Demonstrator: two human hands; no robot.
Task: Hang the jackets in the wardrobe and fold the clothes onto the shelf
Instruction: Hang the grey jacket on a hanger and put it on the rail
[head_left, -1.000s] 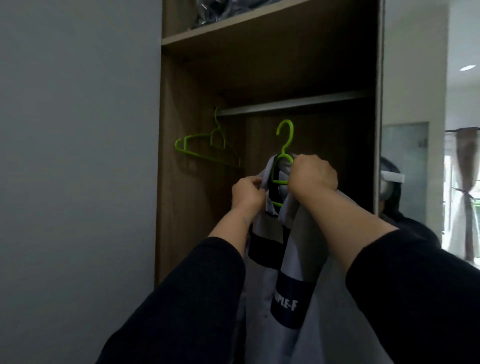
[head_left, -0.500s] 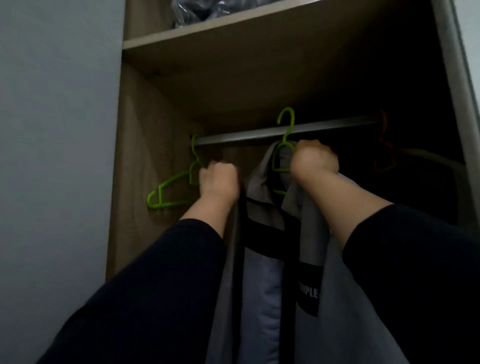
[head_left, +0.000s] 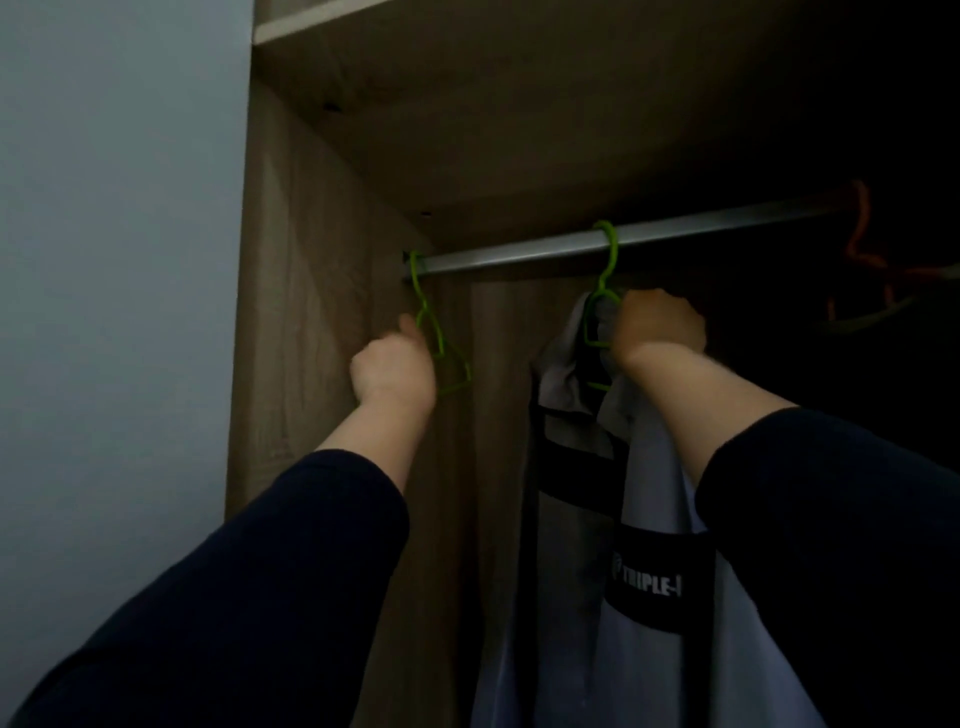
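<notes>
White capitals on a black band across the jacket read "TRIPLE-", with a round emblem before them; the right forearm cuts off whatever follows the dash. No other writing can be read.

The jacket is light grey with black straps and hangs on a green hanger whose hook is over the rail, near the rail's middle. The right hand has its fingers clamped on the jacket's collar and the hanger's neck just under the hook; the fingertips are hidden behind the knuckles. The jacket's lower part runs off the bottom edge of the view, and its right side is covered by the right sleeve.

A second green hanger, empty, hangs at the rail's left end, tight against the wardrobe's side panel. The left hand is curled at this hanger's neck, thumb raised; motion blur makes it impossible to tell whether the fingers are clamped on the hanger or only touch it.

At the rail's right end, an orange hanger shows faintly; what it carries is lost in the dark. The shelf above the rail is cut off by the top edge.
</notes>
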